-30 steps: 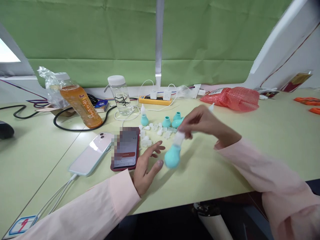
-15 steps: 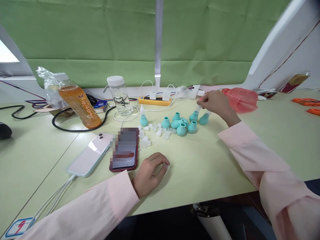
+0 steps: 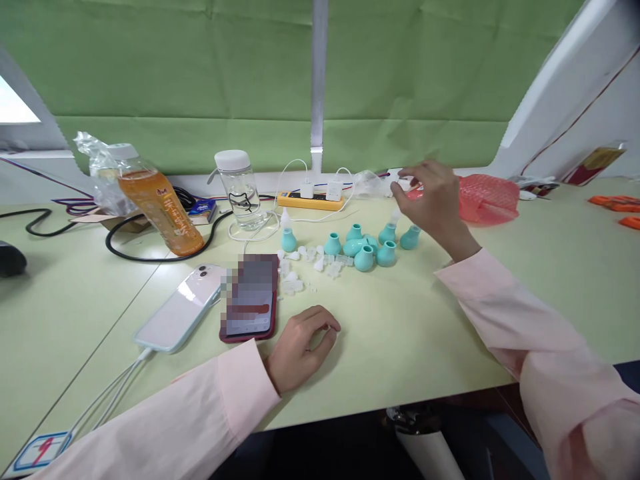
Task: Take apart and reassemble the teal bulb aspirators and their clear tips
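Several teal rubber bulbs (image 3: 365,258) stand grouped in the middle of the pale green table (image 3: 450,313). One more teal bulb with a white nozzle (image 3: 287,236) stands apart to their left. Small clear plastic caps (image 3: 293,283) lie scattered between them. My right hand (image 3: 430,200) hovers just above and behind the rightmost bulb (image 3: 410,237), fingers apart and holding nothing. My left hand (image 3: 300,343) rests on the table near the front edge, its fingers curled under with nothing seen in them, beside a red-cased phone (image 3: 250,298).
A white phone (image 3: 177,310) on a cable lies left of the red one. Behind stand an orange drink bottle (image 3: 160,207), a clear water bottle (image 3: 241,190) and a yellow power strip (image 3: 310,199). A red plastic bag (image 3: 485,195) lies at the back right, a black cable (image 3: 130,252) at the left.
My right hand carried a teal bulb from the front to the group, set it at the right end, and has lifted off with fingers spread. My left hand curled its fingers and stayed put.
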Demonstrator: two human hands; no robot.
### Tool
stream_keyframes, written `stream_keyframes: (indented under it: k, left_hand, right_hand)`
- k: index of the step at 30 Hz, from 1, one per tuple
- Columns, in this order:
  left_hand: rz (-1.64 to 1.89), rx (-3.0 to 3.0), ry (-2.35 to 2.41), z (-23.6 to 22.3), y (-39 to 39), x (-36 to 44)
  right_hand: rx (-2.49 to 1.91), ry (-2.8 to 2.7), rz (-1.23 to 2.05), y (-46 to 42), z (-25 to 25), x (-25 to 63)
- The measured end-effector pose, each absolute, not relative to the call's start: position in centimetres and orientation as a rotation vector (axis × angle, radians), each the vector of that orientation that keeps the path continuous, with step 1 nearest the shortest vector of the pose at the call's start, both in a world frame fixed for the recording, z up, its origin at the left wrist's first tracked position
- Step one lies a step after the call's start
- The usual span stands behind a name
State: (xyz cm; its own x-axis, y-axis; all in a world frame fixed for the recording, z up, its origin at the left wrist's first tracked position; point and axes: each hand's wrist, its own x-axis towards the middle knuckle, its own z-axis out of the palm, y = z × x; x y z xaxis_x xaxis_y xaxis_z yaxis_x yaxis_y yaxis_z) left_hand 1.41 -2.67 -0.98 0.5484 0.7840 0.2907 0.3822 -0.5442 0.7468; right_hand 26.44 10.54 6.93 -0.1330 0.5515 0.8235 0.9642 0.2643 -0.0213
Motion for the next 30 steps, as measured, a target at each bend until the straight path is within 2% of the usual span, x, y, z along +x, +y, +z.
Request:
stream_keyframes:
  k: [4,6,11,18,21,27,30]
  left_hand:
    - [0.843,2.159,0.933,-1.0,-2.7,1.4]
    - [0.857,2.159,0.928,-1.1,-2.7,1.5]
    - [0.860,2.158,0.921,-1.2,-2.6,1.5]
    - [0.872,2.090,0.956,-1.2,-2.6,1.4]
    - [0.994,1.888,1.071,-1.6,-2.4,1.5]
    - [1.152,1.566,1.097,-2.1,-1.9,1.6]
    - [1.162,1.525,1.043,-2.0,-1.9,1.6]
  right_hand:
    - [-0.956,-2.238,-0.560,7.4,4.9,21.6]
    - [-0.851,-2.519,-0.593,5.8,3.4,19.4]
    - [-1.079,-2.688,-0.810,4.2,0.7,17.2]
    - [-1.177,-2.852,-0.697,5.4,-0.2,17.8]
    - [-1.063,-2.826,-0.343,4.8,1.3,17.8]
    - [-0.798,-2.495,0.862,3.4,3.8,17.6]
    - [-0.810,-2.292,1.190,4.1,3.0,17.4]
